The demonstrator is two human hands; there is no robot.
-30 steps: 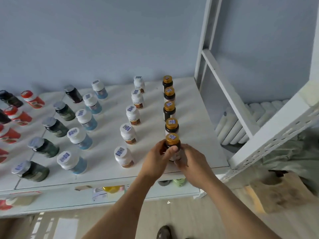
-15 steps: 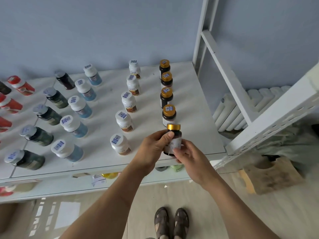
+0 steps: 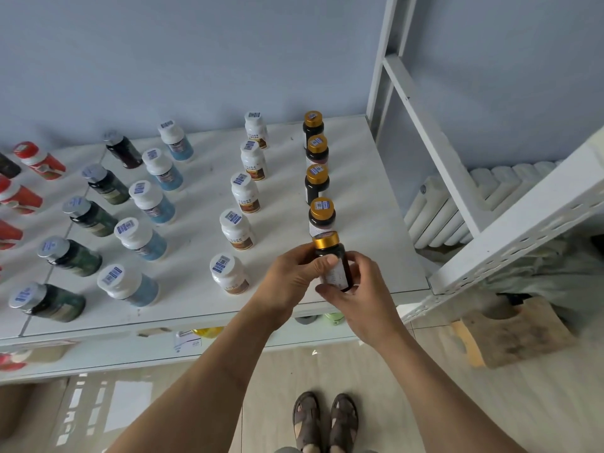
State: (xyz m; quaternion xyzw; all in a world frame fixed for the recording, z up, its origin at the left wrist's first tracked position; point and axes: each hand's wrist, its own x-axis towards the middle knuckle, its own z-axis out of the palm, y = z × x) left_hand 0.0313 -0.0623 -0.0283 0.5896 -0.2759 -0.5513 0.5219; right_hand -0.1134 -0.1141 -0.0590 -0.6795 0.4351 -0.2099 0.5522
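A dark bottle with a gold cap point(image 3: 333, 256) is held above the front edge of the white shelf point(image 3: 376, 204), tilted with its white label towards me. My left hand point(image 3: 291, 282) grips it from the left, thumb across the label. My right hand point(image 3: 362, 295) holds its lower right side with curled fingers. Behind it several more gold-capped dark bottles point(image 3: 322, 212) stand in a row running to the wall.
Rows of white-capped bottles point(image 3: 228, 273), blue-labelled bottles point(image 3: 129, 284), dark green bottles point(image 3: 49, 300) and red bottles point(image 3: 39, 160) fill the shelf. A white rack frame point(image 3: 510, 230) rises on the right, a radiator point(image 3: 457, 204) behind it. A wooden stool point(image 3: 516, 331) stands on the floor.
Both hands have lifted the front gold-capped bottle off the shelf and drawn it towards me, tilting it so its label faces up. The view has dropped towards the floor.
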